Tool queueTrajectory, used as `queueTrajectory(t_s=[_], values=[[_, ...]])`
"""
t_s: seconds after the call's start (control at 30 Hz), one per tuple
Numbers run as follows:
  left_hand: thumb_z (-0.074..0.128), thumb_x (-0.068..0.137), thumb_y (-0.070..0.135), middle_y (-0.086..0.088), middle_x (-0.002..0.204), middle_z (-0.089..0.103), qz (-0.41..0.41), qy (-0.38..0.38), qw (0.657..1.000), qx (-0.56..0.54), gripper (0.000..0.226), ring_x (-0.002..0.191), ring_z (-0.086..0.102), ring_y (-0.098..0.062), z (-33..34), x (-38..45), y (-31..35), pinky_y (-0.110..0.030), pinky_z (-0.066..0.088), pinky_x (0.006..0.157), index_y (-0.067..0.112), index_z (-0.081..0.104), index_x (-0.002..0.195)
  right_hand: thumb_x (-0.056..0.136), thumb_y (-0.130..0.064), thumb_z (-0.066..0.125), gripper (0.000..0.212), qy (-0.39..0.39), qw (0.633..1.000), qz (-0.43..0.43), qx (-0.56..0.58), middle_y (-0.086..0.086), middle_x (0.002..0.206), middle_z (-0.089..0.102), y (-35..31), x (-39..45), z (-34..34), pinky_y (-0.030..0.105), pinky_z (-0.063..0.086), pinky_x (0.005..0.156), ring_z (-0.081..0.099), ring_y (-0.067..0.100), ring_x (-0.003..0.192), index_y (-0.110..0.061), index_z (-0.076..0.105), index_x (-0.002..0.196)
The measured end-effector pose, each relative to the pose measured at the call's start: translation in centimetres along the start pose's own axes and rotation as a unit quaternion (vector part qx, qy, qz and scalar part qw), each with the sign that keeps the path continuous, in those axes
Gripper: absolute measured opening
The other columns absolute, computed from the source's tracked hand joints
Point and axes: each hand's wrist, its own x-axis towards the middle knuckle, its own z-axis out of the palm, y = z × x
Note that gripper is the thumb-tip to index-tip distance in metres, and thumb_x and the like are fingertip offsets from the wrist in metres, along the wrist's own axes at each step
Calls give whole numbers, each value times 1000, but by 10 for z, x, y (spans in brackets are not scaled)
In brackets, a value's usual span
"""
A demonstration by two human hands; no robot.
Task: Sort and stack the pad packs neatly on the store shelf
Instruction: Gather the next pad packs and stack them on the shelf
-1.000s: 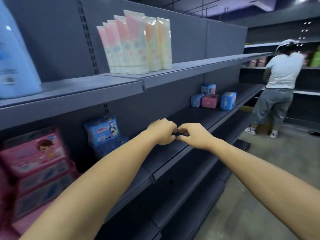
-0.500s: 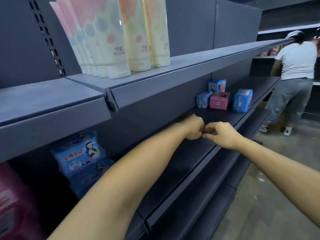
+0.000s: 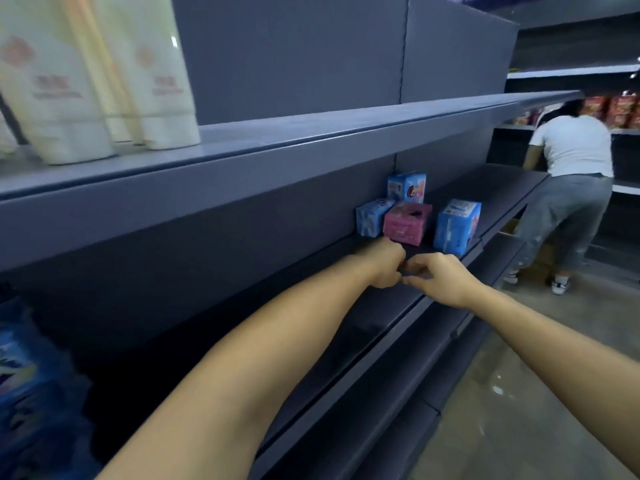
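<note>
While both arms stretch out along the middle shelf (image 3: 398, 299), the left hand (image 3: 384, 263) and the right hand (image 3: 440, 278) meet fingertip to fingertip just above its front edge, fingers curled in. Whether they pinch some small thing between them cannot be told from this view; nothing shows in the gap. No pack is in either hand, that much is plain.

And there are the pad packs, just beyond the knuckles! A pink pack (image 3: 408, 223) sits nearest the left hand, a small blue pack (image 3: 372, 216) beside it on its left, another blue pack (image 3: 406, 188) behind against the back panel, and a taller blue pack (image 3: 457, 226) standing a little apart to the right near the shelf edge. They look loosely grouped rather than squared up, so the sorting here seems not yet begun; the arms appear to be reaching for this cluster, likely to gather it.

At the far left, low down, more blue packs (image 3: 27, 368) lie in shadow, blurred. Overhead, cream tubes (image 3: 104, 81) stand upright in a row on the upper shelf (image 3: 311, 133). All the shelving is dark grey metal with long bare stretches. Down the aisle, another person (image 3: 571, 188) in a white top bends toward a far shelf, with red packets (image 3: 616, 109) behind, over a grey concrete floor (image 3: 519, 410).
</note>
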Motion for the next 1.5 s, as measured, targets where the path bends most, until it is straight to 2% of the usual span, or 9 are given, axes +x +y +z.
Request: queueTrajectory(t_s=[0.1, 0.33, 0.53, 0.7, 0.9, 1.07, 1.2, 1.3, 1.5], values=[[56, 92, 23, -8, 101, 61, -22, 13, 1000, -18, 22, 80, 55, -21, 2, 37, 10, -27, 38, 56, 11, 64, 109, 86, -23, 68, 25, -7, 1000, -14, 0, -1, 105, 69, 33, 24, -18, 26, 48, 87, 63, 14, 97, -16, 67, 110], [56, 93, 23, -11, 120, 56, -69, 12, 996, -52, 34, 104, 56, -27, 15, 107, 16, -33, 49, 81, 9, 54, 123, 87, -22, 66, 26, 22, 999, -35, -14, 4, 110, 66, 96, 71, -43, 22, 40, 82, 60, 21, 102, -13, 68, 112], [59, 90, 39, -8, 142, 43, -63, 59, 993, -78, 59, 124, 46, -28, 25, 164, 3, -34, 42, 93, 18, 40, 140, 87, -10, 62, 24, 69, 996, -50, -21, 14, 115, 64, 134, 127, -52, 31, 41, 87, 57, 31, 108, -8, 69, 110], [62, 84, 48, -2, 148, 39, -28, 96, 992, -81, 68, 137, 31, -25, 30, 229, 0, -38, 35, 106, 25, 36, 143, 84, 2, 52, 34, 114, 991, -54, -43, 18, 110, 63, 171, 170, -60, 27, 35, 78, 54, 36, 103, -10, 70, 109], [59, 83, 59, -9, 131, 51, -38, 60, 991, -110, 70, 116, 52, -28, 29, 288, 16, -36, 45, 90, 26, 38, 140, 69, 11, 45, 52, 115, 987, -67, -93, 15, 119, 65, 214, 211, -80, 34, 45, 88, 57, 37, 108, -11, 71, 109], [61, 84, 56, -9, 117, 62, -34, 17, 990, -136, 59, 101, 61, -25, 31, 322, 36, -30, 47, 75, 16, 53, 127, 75, 5, 49, 48, 64, 993, -28, -96, 12, 124, 61, 246, 233, -84, 34, 47, 88, 54, 32, 113, -11, 66, 117], [59, 81, 65, -10, 125, 58, -64, -31, 992, -105, 77, 107, 58, -25, 36, 344, 49, -28, 42, 73, 9, 48, 133, 77, 2, 51, 48, 30, 994, -45, -100, 8, 126, 61, 264, 253, -86, 28, 43, 87, 56, 30, 115, -12, 64, 121], [62, 79, 64, -10, 123, 57, -87, -73, 989, -94, 79, 96, 56, -22, 36, 353, 54, -27, 40, 68, 6, 48, 131, 77, 3, 48, 54, 5, 995, -51, -84, 4, 131, 59, 271, 267, -89, 21, 37, 85, 54, 27, 120, -16, 61, 125], [65, 85, 49, -9, 146, 41, -143, -148, 974, -93, 85, 126, 46, -26, 28, 364, 54, -31, 42, 98, 9, 24, 149, 80, -10, 59, 48, -102, 989, -88, -66, 4, 130, 60, 280, 284, -92, 24, 41, 86, 55, 25, 118, -21, 60, 127]])
